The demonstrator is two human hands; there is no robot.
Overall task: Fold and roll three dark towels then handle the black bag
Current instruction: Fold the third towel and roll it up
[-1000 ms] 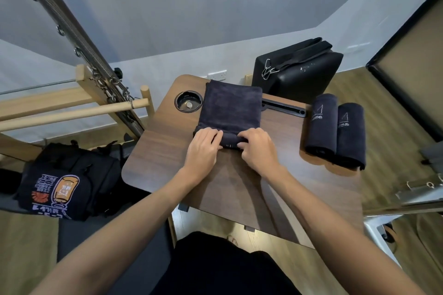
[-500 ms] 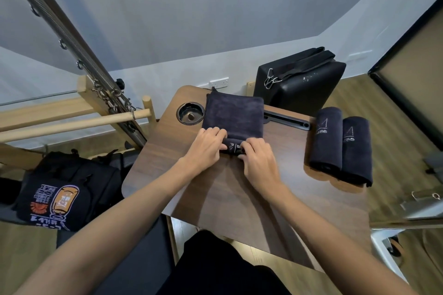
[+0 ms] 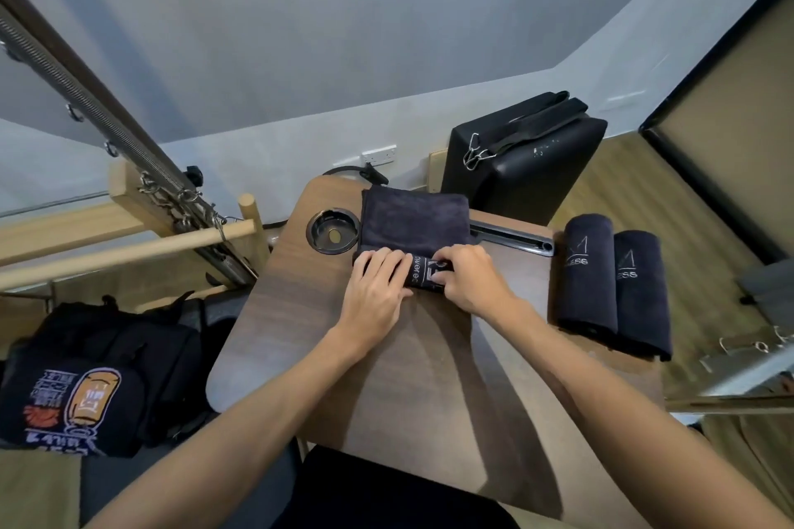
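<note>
I see the dark towel point(image 3: 414, 223) on the bench point(image 3: 429, 356), roll lying left to right, flat part pointing away, my left hand point(image 3: 378, 292) and right hand point(image 3: 470, 279) fingers curled tight on the roll

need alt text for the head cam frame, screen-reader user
Both hands, left hand and right hand, grip the near rolled end of a dark towel on a wooden table. Two rolled towels lie side by side to the right; a black bag stands behind.

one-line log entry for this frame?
step: rolling third towel | left hand, right hand: on roll | rolled towels: two, right | black bag: untouched
</note>
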